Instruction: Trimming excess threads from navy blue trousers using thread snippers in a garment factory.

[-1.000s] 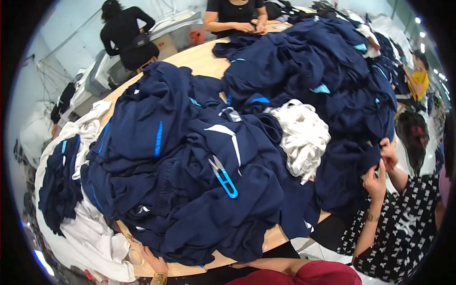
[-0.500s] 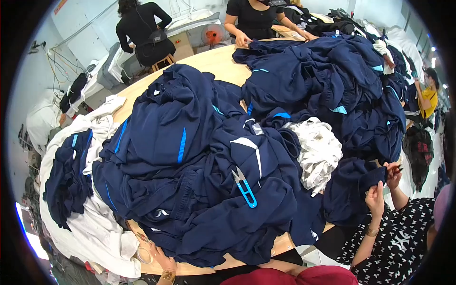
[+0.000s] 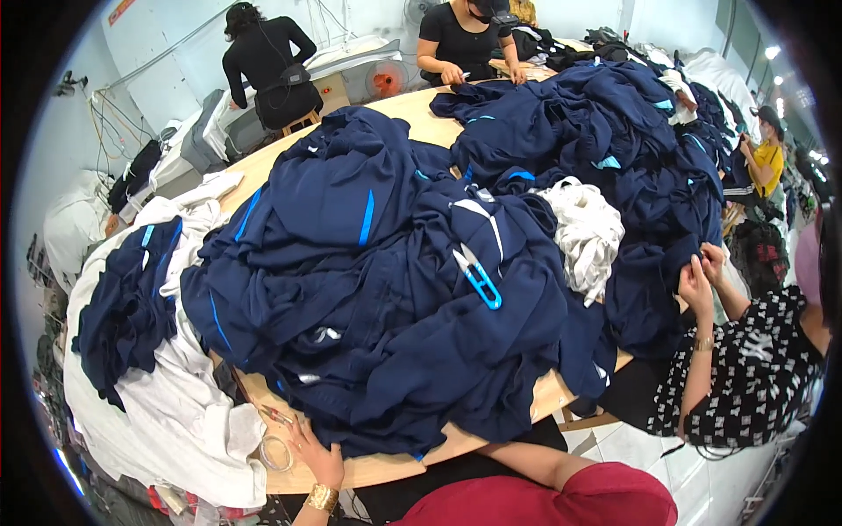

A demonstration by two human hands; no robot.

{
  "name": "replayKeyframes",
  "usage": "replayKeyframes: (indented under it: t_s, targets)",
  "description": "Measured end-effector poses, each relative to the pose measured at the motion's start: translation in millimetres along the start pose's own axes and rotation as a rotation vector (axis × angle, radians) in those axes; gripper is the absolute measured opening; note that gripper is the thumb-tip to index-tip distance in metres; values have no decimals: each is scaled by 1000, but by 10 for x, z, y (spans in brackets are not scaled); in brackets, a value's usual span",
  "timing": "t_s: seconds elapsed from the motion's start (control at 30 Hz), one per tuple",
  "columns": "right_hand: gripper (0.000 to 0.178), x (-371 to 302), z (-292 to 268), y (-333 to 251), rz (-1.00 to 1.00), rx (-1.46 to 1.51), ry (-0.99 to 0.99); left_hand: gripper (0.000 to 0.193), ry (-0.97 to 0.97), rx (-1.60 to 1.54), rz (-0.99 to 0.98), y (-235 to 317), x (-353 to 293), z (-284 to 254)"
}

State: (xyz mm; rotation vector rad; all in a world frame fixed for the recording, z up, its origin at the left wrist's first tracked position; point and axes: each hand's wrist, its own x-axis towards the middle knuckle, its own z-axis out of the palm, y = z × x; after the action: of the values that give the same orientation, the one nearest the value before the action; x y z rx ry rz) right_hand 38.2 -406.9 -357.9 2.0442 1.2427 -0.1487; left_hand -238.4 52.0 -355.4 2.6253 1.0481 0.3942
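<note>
My left hand rests on the wooden table at the near edge of a big heap of navy garments. Its fingers are stretched out and apart, and nothing shows in them. Beside them lie a pale ring-shaped roll and a thin tool, too small to make out. My right forearm, below a dark red sleeve, reaches in at the heap's front edge; navy cloth hides that hand. Blue-handled thread snips lie on top of the heap, blades pointing up and left.
A bundle of white tape or cord sits right of the heap. White cloth hangs over the table's left side under a navy piece. At the right, a co-worker's hands pinch navy cloth. Another person handles cloth across the table.
The view has shifted, showing more of my left hand and red sleeve. Folds at the heap's front lie differently, and the ribbed band there no longer shows plainly. The far person's hands are closer together.
</note>
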Motion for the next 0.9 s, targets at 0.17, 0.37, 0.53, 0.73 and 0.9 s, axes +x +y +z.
replayKeyframes:
  t_s: [0.17, 0.37, 0.53, 0.73, 0.9]
  targets:
    - [28, 796, -995, -1121, -220, 570, 158, 77, 129, -193, 76, 9, -32, -60]
    - [36, 476, -923, -1458, -623, 1311, -52, 74, 34, -353, 223, -59, -239, -288]
    - [27, -65, -1688, -546, -183, 1699, 223, 83, -76, -335, 252, -557, -309, -456]
    - [33, 230, -1173, -736, 361, 949, 687, 81, -308, 38, 394, -691, -132, -612]
    - [34, 344, -1032, -906, 473, 916, 709, 75, -267, 71, 453, -816, -138, -483]
